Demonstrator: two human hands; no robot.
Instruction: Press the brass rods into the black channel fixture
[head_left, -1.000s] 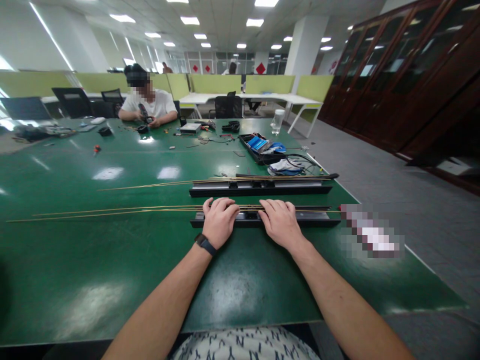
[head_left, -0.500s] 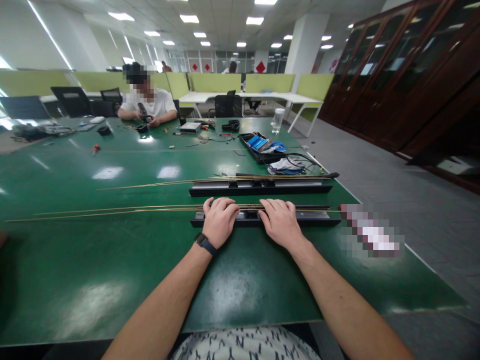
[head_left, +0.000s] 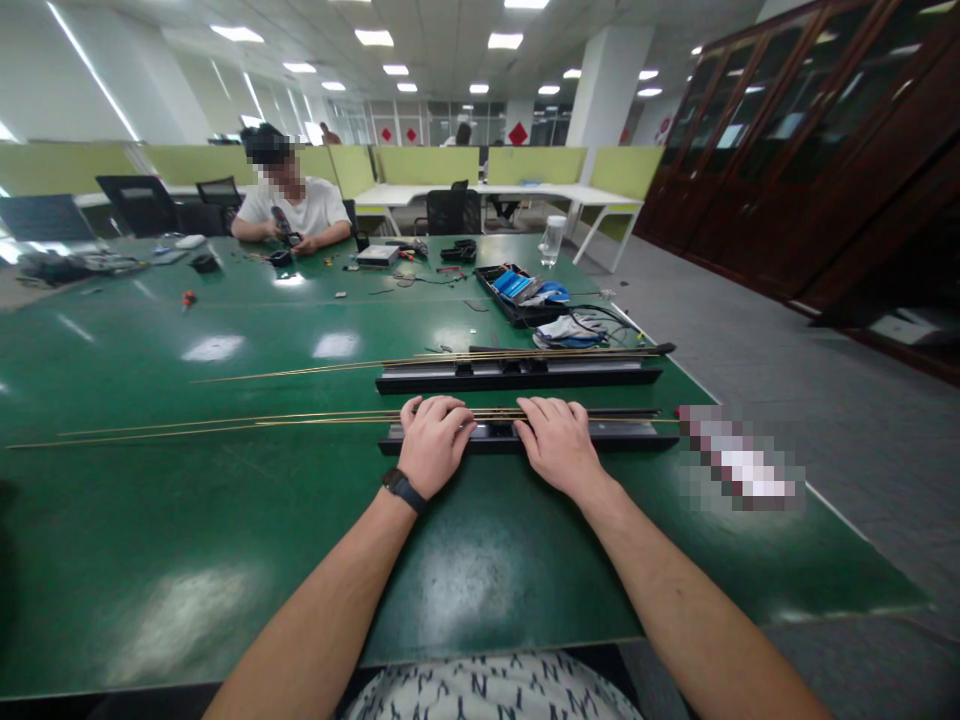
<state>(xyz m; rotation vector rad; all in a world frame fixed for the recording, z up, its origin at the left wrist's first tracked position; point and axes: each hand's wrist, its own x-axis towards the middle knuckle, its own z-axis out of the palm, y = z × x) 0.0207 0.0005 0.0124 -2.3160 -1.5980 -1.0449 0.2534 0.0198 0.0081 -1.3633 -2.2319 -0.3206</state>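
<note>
Resting my left hand (head_left: 435, 445) and right hand (head_left: 556, 445), fingers bent, over thin gold rods (head_left: 495, 414) along the near black rail (head_left: 630, 444) on the green table (head_left: 450, 580). Can't tell if I'm gripping, my own hands block it. Everything runs left-right, rods poking way out left; pixelated patch (head_left: 739, 460) past the right end.

Dark, glass-fronted cabinets (head_left: 757, 150) stand at 2 o'clock, beside a grey floor (head_left: 705, 295) at 3. A white pillar (head_left: 604, 85) rises at 1 o'clock. Lime-green partitions (head_left: 427, 165), white desks (head_left: 540, 192) and bright ceiling lights (head_left: 505, 41) occupy 12; a pale wall (head_left: 142, 85) fills 10 o'clock.
</note>
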